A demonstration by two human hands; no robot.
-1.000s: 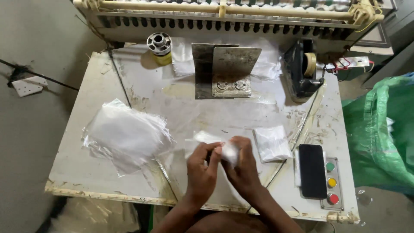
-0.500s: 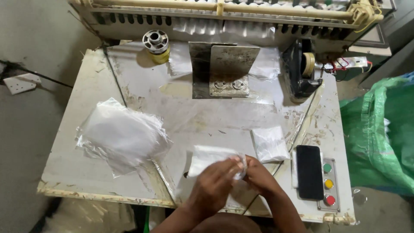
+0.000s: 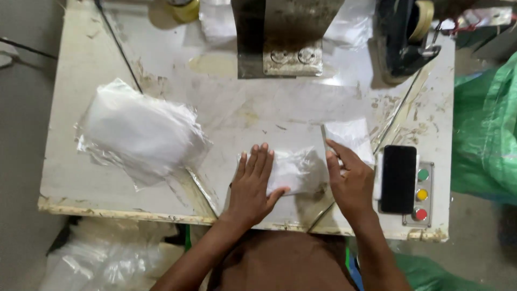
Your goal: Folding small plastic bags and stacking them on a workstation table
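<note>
The hands lie low on the near part of the table (image 3: 81,178), one to each side of a small clear plastic packet (image 3: 293,170) with something white inside. The left hand (image 3: 252,186) is spread flat, fingers straight and together, palm pressing down on the packet's left end; it grips nothing, and the flat press looks meant to pin the packet and push the air out of it. The right hand (image 3: 350,183) is open too, its fingers curved against the packet's right edge, thumb side up, as if to square that edge or keep it from sliding; whether a fingertip pinches the film I cannot tell. The packet lies flat on the table between them, near the front edge.

Just beyond the right hand lies a second flat white packet (image 3: 347,134), touching or nearly touching its fingertips, set aside within easy reach. To the left, well apart from the hands, sits a loose heap of clear plastic bags (image 3: 137,134), rumpled and overlapping. A dark phone (image 3: 398,178) rests on the control box at the right edge, just beside three round buttons (image 3: 421,194), green, yellow and red, placed where the right hand could reach them. At the back stands a grey metal press head (image 3: 285,37) on the table's middle line, straight ahead of the packet. A green sack (image 3: 484,134) hangs off to the right of the table
</note>
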